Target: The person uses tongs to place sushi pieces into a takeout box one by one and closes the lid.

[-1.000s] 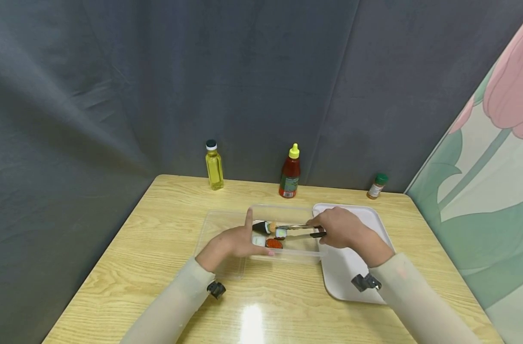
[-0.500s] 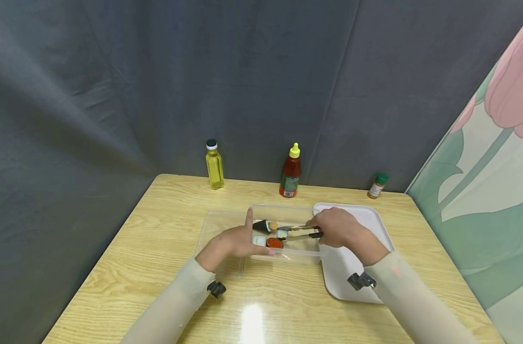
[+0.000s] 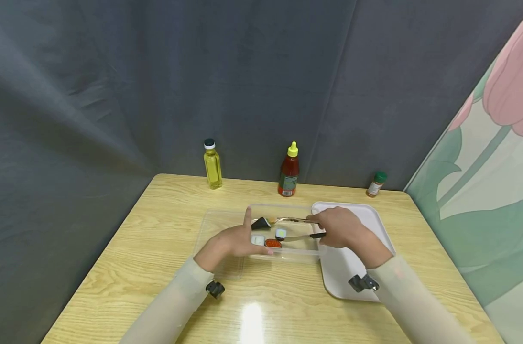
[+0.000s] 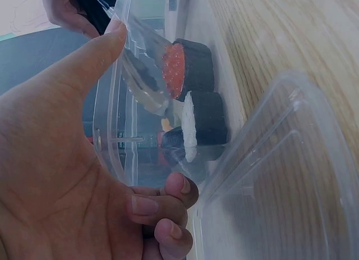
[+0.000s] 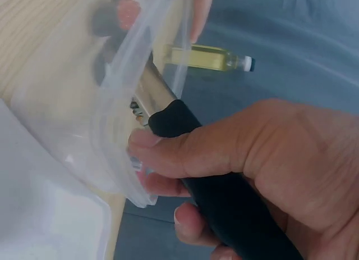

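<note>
A clear plastic container holds several sushi pieces. My left hand grips its left end, thumb along the near rim and index finger toward the far side. My right hand holds tongs by their black handles; the tongs' arms are spread apart inside the container. Between them sits a small square sushi roll. A black cone-shaped hand roll lies by the upper arm's tip. Nearer me are a white-topped roll and a red roe roll, both beside the left thumb.
The clear lid lies at the container's left, partly under the left hand. On the right is a white tray. Along the back stand an oil bottle, a red sauce bottle and a green-capped spice jar.
The tongs' arms have spread, the upper one moving away from the square roll toward the far side. The cone-shaped roll has shifted its tilt slightly. The left hand keeps its place.
</note>
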Tool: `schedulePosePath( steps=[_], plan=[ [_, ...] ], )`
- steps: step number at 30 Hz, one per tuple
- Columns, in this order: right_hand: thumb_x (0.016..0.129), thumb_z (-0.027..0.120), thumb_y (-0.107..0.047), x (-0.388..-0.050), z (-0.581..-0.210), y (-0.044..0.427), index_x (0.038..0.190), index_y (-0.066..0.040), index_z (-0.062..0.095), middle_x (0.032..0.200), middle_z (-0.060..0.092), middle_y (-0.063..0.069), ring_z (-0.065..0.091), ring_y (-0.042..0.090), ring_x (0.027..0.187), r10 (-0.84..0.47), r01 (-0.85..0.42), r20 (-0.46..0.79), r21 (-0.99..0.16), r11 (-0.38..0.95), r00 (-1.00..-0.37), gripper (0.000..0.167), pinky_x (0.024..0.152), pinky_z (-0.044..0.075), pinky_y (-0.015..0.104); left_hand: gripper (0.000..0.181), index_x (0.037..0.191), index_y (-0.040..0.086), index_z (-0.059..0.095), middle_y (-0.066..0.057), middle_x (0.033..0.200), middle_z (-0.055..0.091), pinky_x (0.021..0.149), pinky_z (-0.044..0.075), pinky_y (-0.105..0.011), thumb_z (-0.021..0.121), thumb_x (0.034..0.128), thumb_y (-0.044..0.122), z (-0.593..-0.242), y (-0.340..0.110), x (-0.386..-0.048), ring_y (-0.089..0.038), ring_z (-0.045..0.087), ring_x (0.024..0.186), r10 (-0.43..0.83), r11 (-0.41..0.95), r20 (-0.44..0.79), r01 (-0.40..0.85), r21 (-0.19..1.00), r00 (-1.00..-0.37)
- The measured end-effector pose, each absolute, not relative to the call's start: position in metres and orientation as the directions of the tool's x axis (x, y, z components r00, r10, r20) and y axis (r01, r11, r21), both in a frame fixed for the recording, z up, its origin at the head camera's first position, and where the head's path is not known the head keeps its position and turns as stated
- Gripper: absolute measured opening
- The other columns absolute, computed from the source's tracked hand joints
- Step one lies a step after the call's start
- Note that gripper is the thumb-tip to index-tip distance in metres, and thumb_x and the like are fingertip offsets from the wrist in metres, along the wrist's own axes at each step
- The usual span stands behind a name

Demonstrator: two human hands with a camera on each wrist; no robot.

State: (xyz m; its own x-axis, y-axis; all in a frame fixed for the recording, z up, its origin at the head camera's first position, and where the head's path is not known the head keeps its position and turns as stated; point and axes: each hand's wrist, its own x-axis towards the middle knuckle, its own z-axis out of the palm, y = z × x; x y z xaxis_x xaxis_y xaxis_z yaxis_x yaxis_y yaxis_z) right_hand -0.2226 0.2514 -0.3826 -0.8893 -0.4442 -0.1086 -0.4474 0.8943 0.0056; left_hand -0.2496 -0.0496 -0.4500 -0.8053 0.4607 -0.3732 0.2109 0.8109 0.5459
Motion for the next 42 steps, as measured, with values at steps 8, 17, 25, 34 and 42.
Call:
schedulePosePath(
  steps=[8,17,25,34,42],
  plan=[
    [0.079,0.094,-0.021,-0.206,-0.376,0.273,0.143,-0.020,0.068,0.096,0.073,-0.006,0.061,0.013,0.076,-0.375,-0.372,-0.056,-0.064,0.926,-0.925,0.069,0.067,0.050,0.035,0.147,0.164,0.014,-0.030,-0.006,0.081,0.070,0.062,0.045,-0.033,0.071,0.0816,0.082,-0.449,-0.050,-0.249,-0.019,0.062,0.064,0.460,0.813,-0.363,0.220,0.539,-0.810],
    [0.079,0.093,-0.019,-0.189,-0.373,0.308,0.141,-0.019,0.069,0.089,0.065,-0.014,0.051,0.007,0.076,-0.345,-0.352,0.070,-0.227,0.908,-0.936,0.067,0.070,0.045,0.032,0.146,0.164,0.016,-0.031,-0.008,0.078,0.070,0.061,0.043,-0.033,0.071,0.0825,0.081,-0.450,-0.049,-0.250,-0.018,0.057,0.060,0.453,0.817,-0.373,0.209,0.537,-0.809],
    [0.084,0.090,-0.022,-0.179,-0.375,0.343,0.142,-0.018,0.067,0.092,0.064,-0.009,0.045,0.010,0.069,-0.229,-0.248,0.103,-0.257,0.934,-0.968,0.062,0.063,0.037,0.030,0.145,0.164,0.017,-0.031,-0.013,0.093,0.075,0.061,0.044,-0.033,0.072,0.0837,0.078,-0.451,-0.049,-0.249,-0.018,0.059,0.061,0.453,0.812,-0.365,0.207,0.547,-0.814],
    [0.082,0.091,-0.026,-0.176,-0.382,0.372,0.143,-0.006,0.066,0.091,0.071,-0.002,0.048,0.016,0.072,-0.149,-0.160,0.061,-0.273,0.948,-0.987,0.069,0.063,0.037,0.034,0.145,0.165,0.016,-0.029,-0.008,0.082,0.070,0.057,0.040,-0.033,0.074,0.0837,0.076,-0.450,-0.054,-0.246,-0.018,0.052,0.056,0.435,0.813,-0.359,0.188,0.551,-0.826],
    [0.078,0.091,-0.024,-0.170,-0.385,0.401,0.141,-0.005,0.067,0.105,0.077,0.015,0.069,0.039,0.100,-0.086,-0.073,-0.035,-0.267,0.961,-0.996,0.070,0.082,0.054,0.056,0.145,0.164,0.017,-0.030,-0.003,0.067,0.061,0.053,0.035,-0.032,0.075,0.0838,0.075,-0.451,-0.049,-0.249,-0.014,0.040,0.051,0.442,0.814,-0.371,0.192,0.548,-0.817]
  ],
)
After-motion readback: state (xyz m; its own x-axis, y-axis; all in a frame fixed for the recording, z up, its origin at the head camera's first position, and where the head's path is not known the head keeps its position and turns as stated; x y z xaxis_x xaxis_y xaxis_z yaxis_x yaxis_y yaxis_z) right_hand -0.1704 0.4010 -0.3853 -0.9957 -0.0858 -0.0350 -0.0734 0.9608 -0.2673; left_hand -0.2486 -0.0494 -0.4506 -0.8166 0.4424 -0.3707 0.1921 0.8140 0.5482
